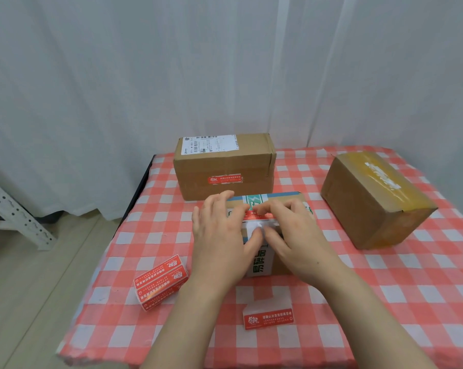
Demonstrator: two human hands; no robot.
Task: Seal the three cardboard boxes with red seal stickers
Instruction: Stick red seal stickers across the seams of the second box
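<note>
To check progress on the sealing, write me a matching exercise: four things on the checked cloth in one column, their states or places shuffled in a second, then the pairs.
1. back box
2. middle box
3. right box
4. sticker stack

A. yellow tape, no red sticker visible
B. on the cloth, left of the left hand
C. red sticker on its front
D. under the left hand and right hand

Pairs: 1-C, 2-D, 3-A, 4-B.

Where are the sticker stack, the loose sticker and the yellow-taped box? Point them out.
sticker stack [159, 280]: head view, red top face.
loose sticker [269, 318]: head view, red printed middle.
yellow-taped box [377, 202]: head view, brown side face.
</note>
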